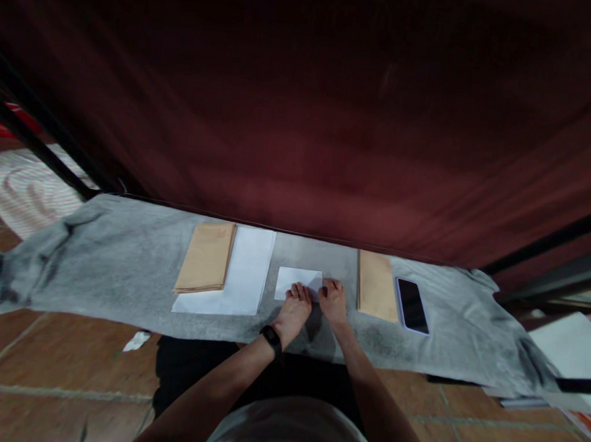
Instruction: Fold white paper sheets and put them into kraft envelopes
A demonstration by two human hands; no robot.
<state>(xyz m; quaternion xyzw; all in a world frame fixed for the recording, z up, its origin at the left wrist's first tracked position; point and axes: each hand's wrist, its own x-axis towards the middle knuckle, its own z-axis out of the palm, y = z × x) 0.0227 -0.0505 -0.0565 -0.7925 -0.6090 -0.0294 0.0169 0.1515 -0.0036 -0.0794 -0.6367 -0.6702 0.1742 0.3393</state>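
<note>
A small folded white paper (298, 278) lies on a grey cloth (122, 270) spread over the floor. My left hand (294, 309), with a black band on its wrist, rests flat on the paper's near edge. My right hand (333, 301) presses on the paper's near right corner, fingers together. Neither hand grips anything. A stack of brown envelopes (207, 265) lies to the left, partly on top of white sheets (246, 278). Another brown envelope (376, 284) lies just right of my right hand.
A dark phone (412, 305) lies face up to the right of the brown envelope. A dark red curtain (302, 115) hangs behind the cloth. Striped fabric (21, 191) is at the far left, white paper (573, 345) at the far right, a paper scrap (136, 340) on the tiled floor.
</note>
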